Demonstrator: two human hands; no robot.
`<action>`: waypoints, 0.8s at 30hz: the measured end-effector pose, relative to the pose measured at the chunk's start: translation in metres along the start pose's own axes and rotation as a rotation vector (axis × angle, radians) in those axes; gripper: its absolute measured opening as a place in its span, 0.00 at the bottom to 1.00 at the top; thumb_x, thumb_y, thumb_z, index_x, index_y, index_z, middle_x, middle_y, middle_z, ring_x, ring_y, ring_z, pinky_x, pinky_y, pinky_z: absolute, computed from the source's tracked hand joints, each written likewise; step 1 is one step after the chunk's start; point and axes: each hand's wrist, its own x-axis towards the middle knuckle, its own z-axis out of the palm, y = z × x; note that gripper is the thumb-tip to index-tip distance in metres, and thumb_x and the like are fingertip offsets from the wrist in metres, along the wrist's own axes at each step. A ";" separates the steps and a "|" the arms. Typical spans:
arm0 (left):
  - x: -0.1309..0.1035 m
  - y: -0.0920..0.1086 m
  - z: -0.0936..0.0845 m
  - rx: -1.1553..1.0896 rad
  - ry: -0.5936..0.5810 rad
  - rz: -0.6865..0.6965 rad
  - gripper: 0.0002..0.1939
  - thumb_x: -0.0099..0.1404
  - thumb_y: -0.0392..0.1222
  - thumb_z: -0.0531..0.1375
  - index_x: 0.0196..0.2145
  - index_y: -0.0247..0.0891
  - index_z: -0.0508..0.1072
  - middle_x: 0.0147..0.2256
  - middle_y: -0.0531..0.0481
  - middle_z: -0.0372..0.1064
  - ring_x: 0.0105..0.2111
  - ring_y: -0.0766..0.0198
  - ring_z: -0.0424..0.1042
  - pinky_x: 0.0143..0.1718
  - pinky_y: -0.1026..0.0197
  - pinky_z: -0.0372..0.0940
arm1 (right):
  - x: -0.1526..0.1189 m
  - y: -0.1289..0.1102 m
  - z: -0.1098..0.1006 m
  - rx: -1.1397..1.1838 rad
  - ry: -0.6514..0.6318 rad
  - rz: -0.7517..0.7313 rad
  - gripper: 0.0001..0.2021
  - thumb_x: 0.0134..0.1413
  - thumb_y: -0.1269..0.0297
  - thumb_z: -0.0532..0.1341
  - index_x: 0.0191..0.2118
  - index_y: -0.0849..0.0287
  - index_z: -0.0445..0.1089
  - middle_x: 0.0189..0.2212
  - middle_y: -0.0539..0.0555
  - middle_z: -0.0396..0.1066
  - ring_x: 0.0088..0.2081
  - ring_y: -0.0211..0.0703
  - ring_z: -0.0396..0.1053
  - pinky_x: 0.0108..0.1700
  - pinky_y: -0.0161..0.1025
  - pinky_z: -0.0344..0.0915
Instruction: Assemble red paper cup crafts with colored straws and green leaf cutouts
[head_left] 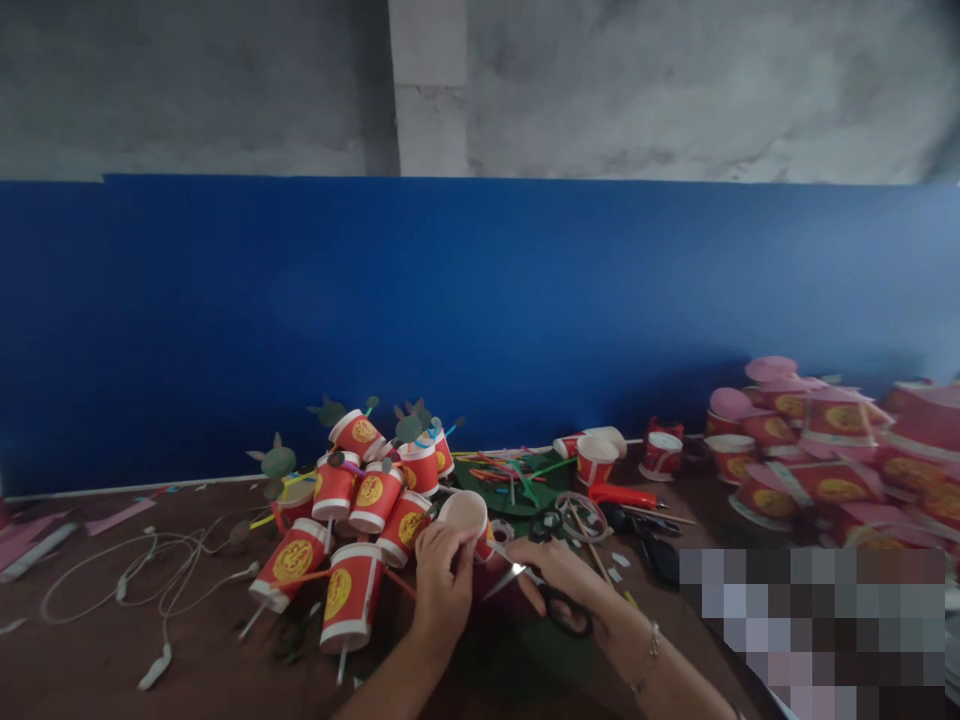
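A red and white paper cup (463,512), its mouth turned up toward me, is held by my left hand (444,575), with the fingers around its near side. Scissors with dark handles (568,612) are in my right hand (559,572). Their blades are apart and lie close to the cup's lower right side; whether they touch it cannot be made out. To the left lies a pile of red cups (351,595) with yellow round prints, straws and green paper animal shapes.
Behind stand a green mat (480,490) with colored strips, a red glue gun (626,496) and loose cups (597,457). Stacked cups with pink paper (840,412) fill the right. A white cable (161,580) lies left. A blue panel (480,310) rises behind the table.
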 end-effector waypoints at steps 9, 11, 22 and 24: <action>0.002 0.004 -0.001 -0.025 0.008 -0.107 0.10 0.65 0.42 0.54 0.28 0.39 0.72 0.27 0.49 0.71 0.31 0.60 0.71 0.36 0.58 0.66 | 0.007 0.017 -0.004 0.833 -0.240 0.104 0.11 0.50 0.69 0.53 0.27 0.69 0.71 0.06 0.40 0.54 0.07 0.23 0.33 0.12 0.27 0.35; 0.003 0.006 -0.002 -0.047 0.018 -0.099 0.11 0.65 0.42 0.54 0.28 0.39 0.71 0.27 0.49 0.70 0.31 0.61 0.71 0.34 0.59 0.66 | 0.008 0.018 -0.004 0.846 -0.267 0.095 0.11 0.50 0.69 0.54 0.29 0.69 0.71 0.05 0.39 0.52 0.07 0.23 0.33 0.12 0.26 0.36; 0.001 0.001 -0.001 0.013 0.071 0.083 0.08 0.64 0.38 0.57 0.31 0.40 0.76 0.27 0.50 0.75 0.31 0.61 0.73 0.37 0.58 0.65 | 0.002 0.007 -0.016 -0.006 -0.065 0.006 0.18 0.53 0.57 0.51 0.38 0.64 0.73 0.07 0.42 0.59 0.06 0.29 0.46 0.10 0.28 0.40; 0.002 0.001 -0.001 0.031 0.068 0.090 0.08 0.65 0.39 0.57 0.32 0.41 0.76 0.28 0.50 0.76 0.31 0.61 0.74 0.37 0.58 0.65 | 0.001 0.004 -0.012 -0.124 -0.024 -0.046 0.19 0.54 0.56 0.50 0.38 0.64 0.72 0.07 0.42 0.59 0.06 0.29 0.45 0.10 0.29 0.41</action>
